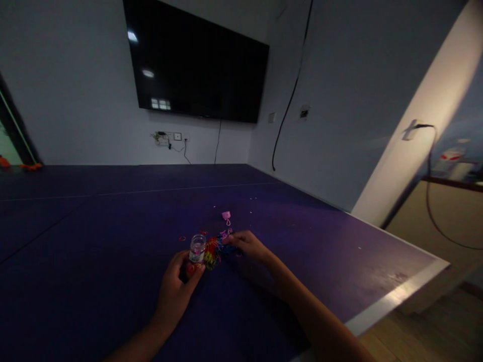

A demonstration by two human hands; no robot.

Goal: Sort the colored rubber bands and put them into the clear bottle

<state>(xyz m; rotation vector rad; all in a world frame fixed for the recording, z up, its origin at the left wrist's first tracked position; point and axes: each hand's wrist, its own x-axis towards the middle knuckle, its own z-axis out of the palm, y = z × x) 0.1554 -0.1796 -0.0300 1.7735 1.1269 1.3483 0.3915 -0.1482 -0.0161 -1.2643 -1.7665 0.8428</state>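
My left hand (175, 286) is wrapped round the base of a small clear jar (197, 249) that stands upright on the dark purple table (94, 241). Right beside the jar lies a pile of small coloured loops (215, 249), red, yellow, blue and pink. My right hand (247, 245) reaches into that pile with its fingertips pinched together on the loops; what exactly sits between them is too small to make out. A pink lid-like piece (226, 215) lies a little beyond the pile.
A few stray loops (182, 238) lie left of the jar. The table's white-edged right border (396, 296) drops to a wooden floor. A large dark screen (196, 65) hangs on the far wall, with cables and sockets below it.
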